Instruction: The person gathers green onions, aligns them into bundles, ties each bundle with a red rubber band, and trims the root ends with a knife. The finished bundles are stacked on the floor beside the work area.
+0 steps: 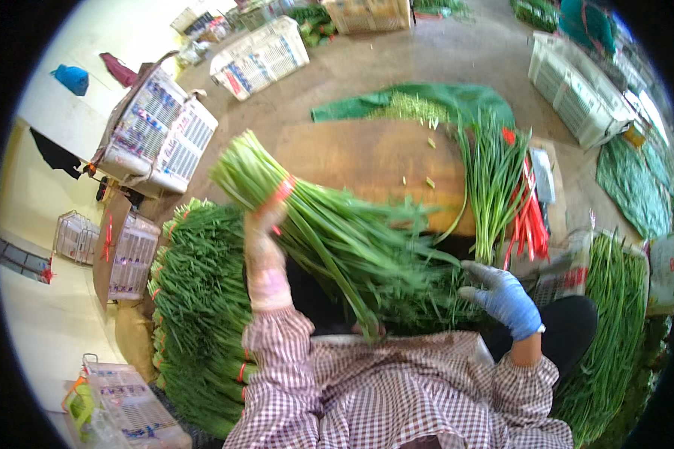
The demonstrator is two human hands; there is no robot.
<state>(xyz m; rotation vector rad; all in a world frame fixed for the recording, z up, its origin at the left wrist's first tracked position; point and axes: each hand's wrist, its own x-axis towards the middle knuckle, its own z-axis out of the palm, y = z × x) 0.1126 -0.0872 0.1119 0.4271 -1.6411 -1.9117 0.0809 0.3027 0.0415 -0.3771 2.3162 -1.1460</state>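
Observation:
My left hand point(271, 216) is closed around a thick bundle of garlic chives point(337, 213), just below its red tie point(283, 189). The pale cut ends point up and left, and the leaves fan down to the right, blurred. My right hand point(502, 297), in a blue and grey glove, is held with fingers apart by the leaf tips and grips nothing. Ahead of it lies a loose sheaf of chives point(491, 191) on the right end of a wooden board point(365, 149). Red plastic strips point(531, 219) and a wide cleaver blade point(542, 174) lie alongside.
Tied bundles point(202, 269) are heaped at my left. A crate of loose chives point(612, 314) stands at my right. Beyond the board, a green sheet point(472, 101) holds trimmed ends point(407, 106). White plastic crates point(261, 56) stand around the floor, another point(578, 92) at far right.

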